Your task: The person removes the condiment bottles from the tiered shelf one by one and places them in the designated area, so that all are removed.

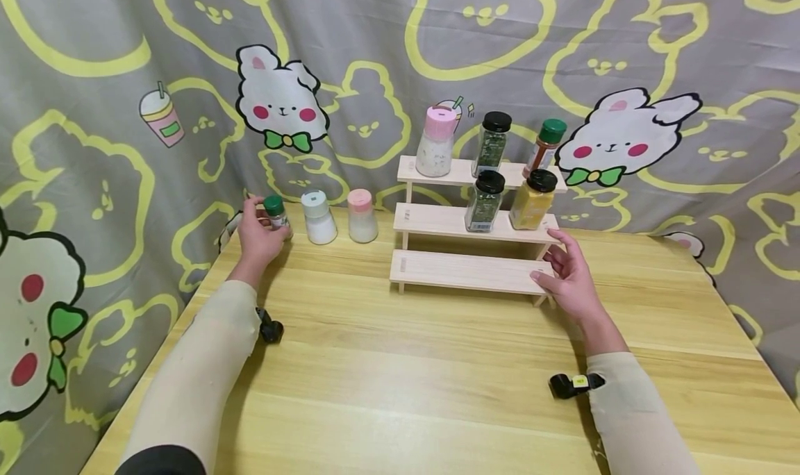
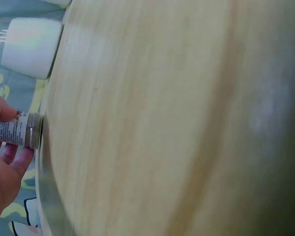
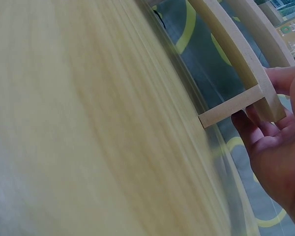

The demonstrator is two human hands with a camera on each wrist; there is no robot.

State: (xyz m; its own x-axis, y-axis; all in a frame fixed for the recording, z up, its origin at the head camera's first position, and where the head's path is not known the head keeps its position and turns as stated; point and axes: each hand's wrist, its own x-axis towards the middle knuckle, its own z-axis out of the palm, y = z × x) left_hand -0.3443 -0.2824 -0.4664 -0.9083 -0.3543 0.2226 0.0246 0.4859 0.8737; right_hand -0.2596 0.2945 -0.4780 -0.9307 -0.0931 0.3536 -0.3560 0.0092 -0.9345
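At the back left of the table, my left hand (image 1: pixel 257 240) grips a small green-capped spice jar (image 1: pixel 278 219) between thumb and fingers. In the left wrist view the jar's labelled side (image 2: pixel 15 129) shows, with its base at the tabletop. My right hand (image 1: pixel 571 280) holds the right end of a three-step wooden spice rack (image 1: pixel 462 270). Its thumb lies on the lowest board, and the right wrist view shows fingers beneath that board's end (image 3: pixel 273 105). Beside the left hand stand a white-lidded shaker (image 1: pixel 321 223) and a pink-lidded shaker (image 1: pixel 362 221), both upright.
On the rack's top step are a pink-lidded jar (image 1: pixel 435 148), a black-lidded herb jar (image 1: pixel 492 145) and a green-capped red jar (image 1: pixel 546 145). The middle step bears another herb jar (image 1: pixel 484 204) and a yellow spice jar (image 1: pixel 531 204). A patterned curtain (image 1: pixel 369 37) hangs behind.
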